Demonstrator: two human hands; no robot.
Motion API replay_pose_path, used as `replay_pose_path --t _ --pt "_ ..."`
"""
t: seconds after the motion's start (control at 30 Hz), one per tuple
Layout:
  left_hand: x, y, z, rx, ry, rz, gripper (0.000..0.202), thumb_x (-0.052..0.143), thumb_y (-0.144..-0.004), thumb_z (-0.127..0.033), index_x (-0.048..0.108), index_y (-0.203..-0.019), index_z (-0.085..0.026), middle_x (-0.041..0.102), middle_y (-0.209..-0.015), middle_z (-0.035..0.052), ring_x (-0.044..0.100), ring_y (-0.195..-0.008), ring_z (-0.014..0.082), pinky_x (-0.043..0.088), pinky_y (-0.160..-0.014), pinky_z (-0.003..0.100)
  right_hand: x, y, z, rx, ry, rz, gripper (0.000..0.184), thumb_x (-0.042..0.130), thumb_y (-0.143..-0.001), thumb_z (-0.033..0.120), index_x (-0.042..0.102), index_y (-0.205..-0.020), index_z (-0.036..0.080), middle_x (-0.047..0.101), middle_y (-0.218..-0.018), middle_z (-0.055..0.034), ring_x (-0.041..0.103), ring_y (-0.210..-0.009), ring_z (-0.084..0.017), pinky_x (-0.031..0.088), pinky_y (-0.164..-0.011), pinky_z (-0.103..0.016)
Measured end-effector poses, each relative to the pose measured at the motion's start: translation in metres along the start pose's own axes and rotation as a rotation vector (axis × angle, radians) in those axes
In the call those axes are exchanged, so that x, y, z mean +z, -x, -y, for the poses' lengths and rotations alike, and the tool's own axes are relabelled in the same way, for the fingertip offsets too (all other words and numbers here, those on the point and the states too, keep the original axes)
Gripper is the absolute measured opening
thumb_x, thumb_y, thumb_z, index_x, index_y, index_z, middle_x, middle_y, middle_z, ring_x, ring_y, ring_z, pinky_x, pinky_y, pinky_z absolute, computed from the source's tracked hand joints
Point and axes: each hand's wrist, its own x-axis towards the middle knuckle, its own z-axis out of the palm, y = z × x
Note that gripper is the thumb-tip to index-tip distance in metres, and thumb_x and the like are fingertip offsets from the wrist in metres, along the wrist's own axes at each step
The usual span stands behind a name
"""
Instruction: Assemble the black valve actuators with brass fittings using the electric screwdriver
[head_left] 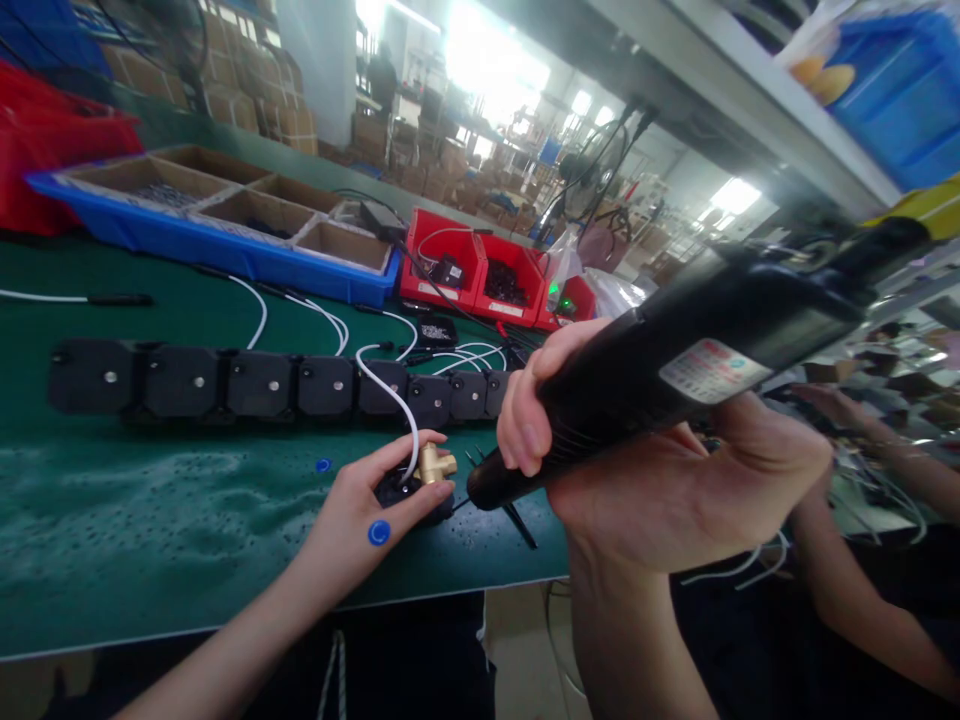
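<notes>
My left hand (367, 510) rests on the green mat and pinches a small black part with a brass fitting (433, 466) and a white cable (390, 395) coming off it. A blue sticker (379, 532) sits on the back of that hand. My right hand (645, 470) is wrapped round a black electric screwdriver (675, 355), held slanted, with its tip (480, 492) just right of the brass fitting. A row of black square modules (262, 382) lies behind on the mat.
A blue tray with cardboard compartments (225, 245) stands at the back left, red bins (487, 275) behind centre. White cables (315, 315) trail across the mat. A small blue dot (323, 465) lies on the mat. Another person's arm (862, 560) is at right.
</notes>
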Motion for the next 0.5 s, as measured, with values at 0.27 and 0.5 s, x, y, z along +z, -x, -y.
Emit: replay_pose_path --t 0.27,0.5 --pt "0.0 0.0 -0.001 -0.035 -0.006 -0.004 0.052 0.073 -0.077 -0.053 0.075 -0.117 -0.021 0.082 -0.106 0.0051 0.075 -0.099 0.0307 0.058 -0.092 0.039 0.016 -0.008 0.0 0.068 0.182 -0.104 0.064 0.071 -0.073 0.08 0.062 -0.054 0.019 0.046 -0.039 0.0018 0.039 -0.031 -0.011 0.03 -0.032 -0.023" --pt "0.002 0.0 -0.001 -0.003 -0.012 -0.021 0.046 0.073 -0.077 -0.05 0.077 -0.113 -0.022 0.082 -0.105 0.0044 0.076 -0.097 0.0306 0.059 -0.092 0.04 0.023 -0.011 -0.005 0.084 0.211 -0.166 0.068 0.074 -0.068 0.082 0.057 -0.05 0.018 0.047 -0.037 0.0 0.041 -0.029 -0.013 0.03 -0.031 -0.024"
